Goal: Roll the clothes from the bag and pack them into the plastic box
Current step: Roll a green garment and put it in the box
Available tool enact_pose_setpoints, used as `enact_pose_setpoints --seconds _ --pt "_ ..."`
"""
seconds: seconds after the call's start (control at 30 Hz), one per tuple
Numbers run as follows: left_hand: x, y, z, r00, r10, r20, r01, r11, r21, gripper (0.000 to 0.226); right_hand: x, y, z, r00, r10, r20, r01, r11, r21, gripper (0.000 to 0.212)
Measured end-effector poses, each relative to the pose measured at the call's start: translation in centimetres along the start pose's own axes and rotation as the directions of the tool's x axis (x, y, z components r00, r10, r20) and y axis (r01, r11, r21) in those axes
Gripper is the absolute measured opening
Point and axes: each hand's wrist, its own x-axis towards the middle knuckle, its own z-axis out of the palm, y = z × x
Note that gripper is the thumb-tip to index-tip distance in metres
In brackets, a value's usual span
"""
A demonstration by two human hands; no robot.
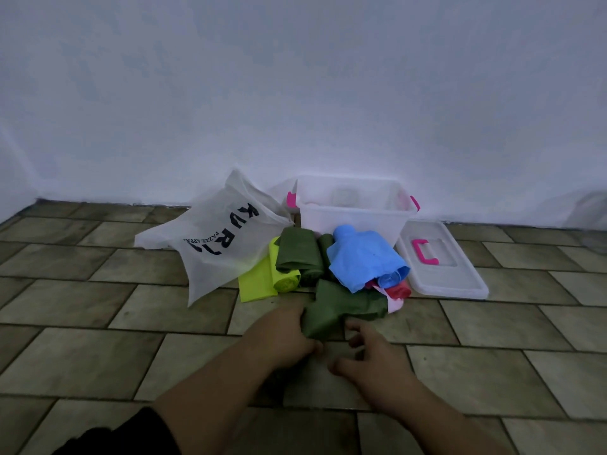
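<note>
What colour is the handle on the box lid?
Bright pink: the handle sits on the clear lid, shown in the head view.

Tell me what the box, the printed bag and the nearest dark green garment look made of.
Box: translucent, glossy rigid plastic; its inside shows through dimly. Printed bag: probably thin non-woven fabric, matte, semi-sheer, creased stiffly. Nearest dark green garment: soft matte cloth, folding limply; the fibre cannot be told.

Rolled green, yellow and blue clothes (361,257) lie heaped before the open plastic box (354,221), beside the white bag (216,244)
</note>
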Motion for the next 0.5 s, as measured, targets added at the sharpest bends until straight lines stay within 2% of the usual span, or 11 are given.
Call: enact_pose_setpoints --seconds 0.1,0.2,0.27,0.33,0.4,0.47,0.5 --pt "0.3 -0.2 0.6 0.996 0.081 0.027 -0.084 0.983 0.160 0.069 0.0 0.5 -0.6 0.999 -0.037 -0.008 0.036 0.995 -0.095 0.076" --pt "0.5 -1.1 0.1 0.999 0.011 -0.045 -0.006 0.992 0.124 0.063 0.0 1.1 -0.8 0.999 -0.035 0.021 0.039 0.979 -0.200 0.076" --pt "0.6 -1.8 -0.3 0.999 -0.043 -0.018 0.044 0.996 0.076 0.059 0.0 1.2 -0.8 0.999 0.001 0.042 0.008 0.977 -0.215 0.074" --pt "0.6 -2.1 -0.5 0.998 -0.064 -0.002 0.064 0.997 0.046 0.056 0.0 1.0 -0.6 0.995 0.073 0.068 -0.065 0.991 -0.115 0.065" --pt "0.4 -2.0 -0.4 0.997 -0.077 -0.019 0.077 0.997 -0.008 0.052 0.1 0.3 -0.3 0.972 0.170 0.160 -0.190 0.975 0.119 0.052" --pt "0.1 -1.8 0.1 0.994 -0.099 -0.047 0.095 0.992 -0.089 0.047 0.2 -0.7 0.5 0.936 0.204 0.287 -0.307 0.870 0.386 0.038" --pt "-0.2 -1.6 0.4 0.992 -0.114 -0.058 0.104 0.983 -0.152 0.044 0.4 -1.0 0.9 0.928 0.198 0.316 -0.333 0.823 0.461 0.033"
